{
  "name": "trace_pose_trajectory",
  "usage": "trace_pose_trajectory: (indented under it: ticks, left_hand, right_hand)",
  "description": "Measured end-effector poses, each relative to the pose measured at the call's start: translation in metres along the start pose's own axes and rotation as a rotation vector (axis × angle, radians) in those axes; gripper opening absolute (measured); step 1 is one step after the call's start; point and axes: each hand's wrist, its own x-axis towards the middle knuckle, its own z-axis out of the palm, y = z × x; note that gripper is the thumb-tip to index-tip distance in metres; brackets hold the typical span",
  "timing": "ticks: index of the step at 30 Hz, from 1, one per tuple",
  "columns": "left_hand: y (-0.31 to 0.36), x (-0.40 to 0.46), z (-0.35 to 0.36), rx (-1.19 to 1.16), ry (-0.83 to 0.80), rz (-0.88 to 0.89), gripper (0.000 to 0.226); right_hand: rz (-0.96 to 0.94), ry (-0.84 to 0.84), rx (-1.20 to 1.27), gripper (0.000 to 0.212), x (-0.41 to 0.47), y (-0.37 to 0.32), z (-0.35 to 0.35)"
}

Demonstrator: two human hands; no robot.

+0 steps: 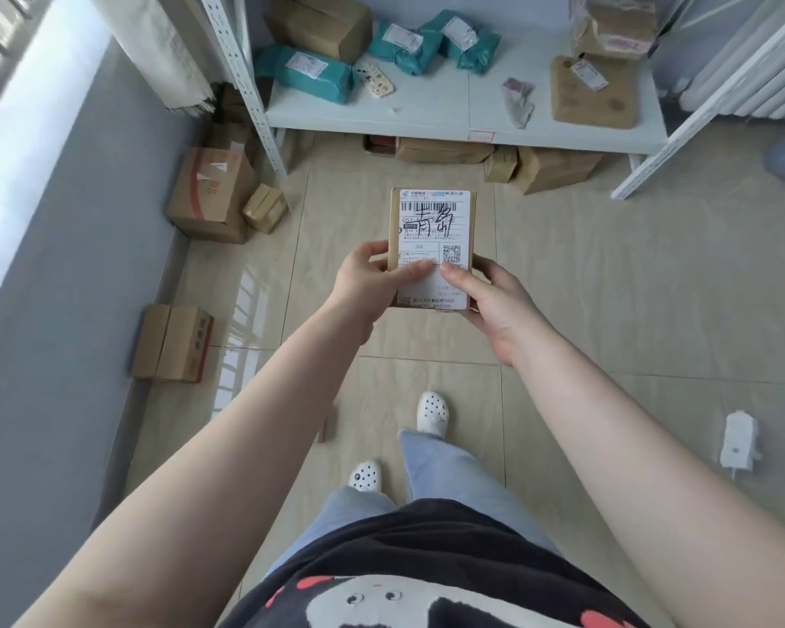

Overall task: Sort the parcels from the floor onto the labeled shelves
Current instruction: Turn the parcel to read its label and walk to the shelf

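Note:
I hold a small brown cardboard parcel (pixel 431 228) in front of me at mid-frame, its white shipping label with barcode and black handwriting facing up. My left hand (pixel 368 283) grips its lower left edge, thumb across the label. My right hand (pixel 495 305) supports its lower right corner, thumb on the label. Ahead stands the white shelf (pixel 427 115), whose low board carries teal mailer bags (pixel 309 74), a brown box (pixel 322 24) and a flat brown parcel (pixel 594 92).
Cardboard boxes lie on the floor by the left wall (pixel 209 197) (pixel 173 342) and under the shelf (pixel 554 167). A small white device (pixel 739 439) sits on the tiles at right. A white radiator (pixel 753 70) stands at the far right. My feet are below on beige tile.

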Motion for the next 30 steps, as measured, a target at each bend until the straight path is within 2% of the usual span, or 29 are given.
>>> trace_pose_trajectory:
  ticks: [9, 16, 19, 30]
  left_hand:
    - [0.05, 0.074, 0.029, -0.056, 0.114, 0.011, 0.066]
    - [0.083, 0.122, 0.026, -0.073, 0.174, 0.007, 0.066]
    - [0.099, 0.149, 0.021, -0.07, 0.179, 0.011, 0.063]
    - [0.191, 0.27, -0.001, -0.016, 0.102, 0.034, 0.061]
  right_hand:
    - [-0.003, -0.086, -0.081, 0.065, 0.098, -0.06, -0.022]
    - [0.009, -0.15, -0.096, 0.056, 0.149, -0.098, -0.011]
    - [0.019, -0.164, -0.09, 0.051, 0.178, -0.115, -0.003]
    - [-0.015, -0.089, -0.06, 0.054, 0.291, -0.194, 0.03]
